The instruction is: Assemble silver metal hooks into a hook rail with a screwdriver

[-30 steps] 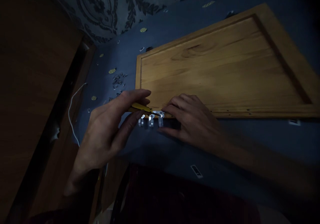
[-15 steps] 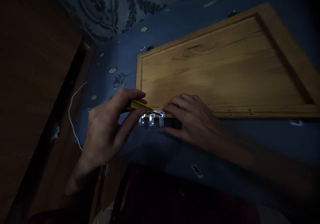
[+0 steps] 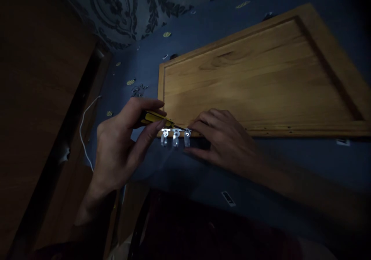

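Observation:
My left hand grips a yellow-and-black screwdriver, its tip pointing right toward a small silver hook bracket with three hooks. The bracket sits at the near left corner of a wooden panel that lies flat on a blue cloth. My right hand rests on the panel's near edge just right of the bracket, fingers curled and pressing beside the rightmost hook. What the fingertips of that hand pinch, if anything, is hidden.
A little heap of small screws lies on the cloth left of the panel. Yellow dotted discs are scattered about. A white cable runs along the cloth's left edge beside dark wooden furniture. A patterned fabric lies at the back.
My left hand has drawn back to the left with the screwdriver, uncovering the bracket's left hooks. The right hand has stayed put.

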`<state>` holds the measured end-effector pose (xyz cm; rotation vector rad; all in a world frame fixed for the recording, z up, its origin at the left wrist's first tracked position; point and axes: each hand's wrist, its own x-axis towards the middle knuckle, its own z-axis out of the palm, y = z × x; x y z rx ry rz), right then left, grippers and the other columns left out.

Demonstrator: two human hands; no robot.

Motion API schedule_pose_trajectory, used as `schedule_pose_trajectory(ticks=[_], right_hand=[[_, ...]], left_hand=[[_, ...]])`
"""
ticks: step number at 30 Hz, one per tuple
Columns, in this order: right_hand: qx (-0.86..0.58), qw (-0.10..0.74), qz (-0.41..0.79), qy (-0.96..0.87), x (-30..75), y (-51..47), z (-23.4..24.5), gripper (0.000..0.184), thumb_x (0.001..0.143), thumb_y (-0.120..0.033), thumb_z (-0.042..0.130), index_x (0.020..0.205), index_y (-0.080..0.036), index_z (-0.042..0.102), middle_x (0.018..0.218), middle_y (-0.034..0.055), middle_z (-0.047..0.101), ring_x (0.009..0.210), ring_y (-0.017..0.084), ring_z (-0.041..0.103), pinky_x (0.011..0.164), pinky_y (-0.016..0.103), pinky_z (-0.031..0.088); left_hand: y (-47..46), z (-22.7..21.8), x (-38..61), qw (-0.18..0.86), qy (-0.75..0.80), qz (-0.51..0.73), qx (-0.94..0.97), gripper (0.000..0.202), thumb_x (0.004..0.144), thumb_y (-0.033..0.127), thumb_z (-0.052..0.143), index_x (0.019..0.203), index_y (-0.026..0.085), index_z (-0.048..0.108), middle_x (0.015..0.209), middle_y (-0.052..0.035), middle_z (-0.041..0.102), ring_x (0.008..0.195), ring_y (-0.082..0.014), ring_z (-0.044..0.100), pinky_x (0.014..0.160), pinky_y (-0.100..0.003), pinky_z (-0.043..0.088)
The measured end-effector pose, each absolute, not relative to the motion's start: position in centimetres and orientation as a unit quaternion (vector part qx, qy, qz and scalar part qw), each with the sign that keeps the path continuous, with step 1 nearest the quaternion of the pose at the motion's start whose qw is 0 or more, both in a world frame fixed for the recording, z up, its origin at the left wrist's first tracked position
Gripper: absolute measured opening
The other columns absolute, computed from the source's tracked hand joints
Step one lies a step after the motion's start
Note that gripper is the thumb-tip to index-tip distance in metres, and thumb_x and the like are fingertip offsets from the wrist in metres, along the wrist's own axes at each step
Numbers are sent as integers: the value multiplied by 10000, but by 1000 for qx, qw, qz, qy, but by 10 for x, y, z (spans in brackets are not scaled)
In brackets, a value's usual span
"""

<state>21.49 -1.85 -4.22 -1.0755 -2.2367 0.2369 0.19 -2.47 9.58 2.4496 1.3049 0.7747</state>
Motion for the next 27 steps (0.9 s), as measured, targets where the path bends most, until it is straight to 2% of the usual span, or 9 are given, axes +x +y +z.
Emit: schedule_pose_trajectory(ticks=[14, 27], right_hand=[[-415, 315, 104, -847, 214, -19, -41, 396, 953, -559, 627, 1043, -178, 691, 1008, 117, 680, 964, 288, 585, 829, 424, 443], [-417, 320, 105, -844, 213, -19, -40, 473, 963, -624, 589, 1023, -167, 690, 983, 109, 677, 932, 271, 580, 820, 413, 437]], left_hand=[[-24, 91, 5, 84, 442, 261, 854, 186, 992, 275, 675, 1176, 280, 654, 1053, 17, 775, 949, -167, 774, 791, -281, 655], [-19, 99, 16, 34, 424, 218, 878, 100, 1001, 292, 662, 1078, 245, 619, 861, 33, 747, 769, -169, 765, 630, -295, 611]])
